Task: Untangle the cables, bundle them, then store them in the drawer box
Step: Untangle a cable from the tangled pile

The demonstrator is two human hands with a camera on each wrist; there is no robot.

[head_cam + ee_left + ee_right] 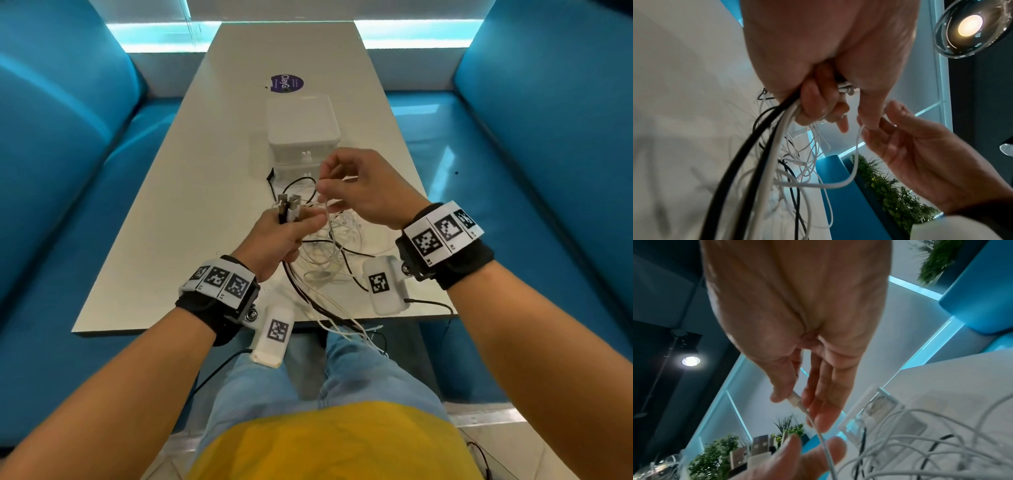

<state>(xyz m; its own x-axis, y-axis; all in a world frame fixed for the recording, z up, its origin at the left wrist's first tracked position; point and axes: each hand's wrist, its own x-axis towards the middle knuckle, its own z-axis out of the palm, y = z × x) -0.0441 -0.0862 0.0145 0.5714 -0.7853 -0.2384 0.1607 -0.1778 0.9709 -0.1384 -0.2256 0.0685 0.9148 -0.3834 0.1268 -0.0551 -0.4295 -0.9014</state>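
Note:
A tangle of white and black cables (337, 246) lies on the near half of the table, with strands hanging over its front edge. My left hand (284, 233) grips a bunch of cables, their USB plugs (287, 205) sticking up from the fist. In the left wrist view the black and white cables (764, 154) hang down from that left hand (818, 100). My right hand (356, 192), just right of the left, pinches a thin white cable end (797, 401) between thumb and fingers. The white drawer box (303, 137) stands behind both hands, its drawers shut.
A purple round sticker (287, 84) lies on the white table (212, 171) beyond the box. Blue benches (68, 205) run along both sides. Cables hang over the table's near edge (342, 329) toward my lap.

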